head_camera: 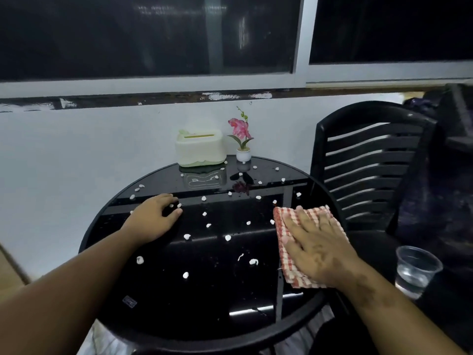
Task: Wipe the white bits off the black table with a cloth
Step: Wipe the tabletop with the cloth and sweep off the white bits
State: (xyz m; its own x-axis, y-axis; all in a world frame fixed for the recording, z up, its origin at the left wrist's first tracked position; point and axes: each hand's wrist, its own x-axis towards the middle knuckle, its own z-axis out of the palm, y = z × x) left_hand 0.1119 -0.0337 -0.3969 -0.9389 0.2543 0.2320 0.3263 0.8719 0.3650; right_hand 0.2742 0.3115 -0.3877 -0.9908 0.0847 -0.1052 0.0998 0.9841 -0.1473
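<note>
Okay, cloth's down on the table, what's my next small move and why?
Probably sweep the right hand, flat on the checked cloth at the black table's right side, leftward: the white bits lie mostly left of it, unwiped.

Red-checked cloth [304,242], white bits [204,226] across black table [158,298]

1 head-worn view looks forward and down from close above the near rim of the round black table [194,326] — both forearms reach in from the bottom corners. It faces the white wall [76,155] and dark windows [143,34] behind — wide-angle, edges bowed.
</note>
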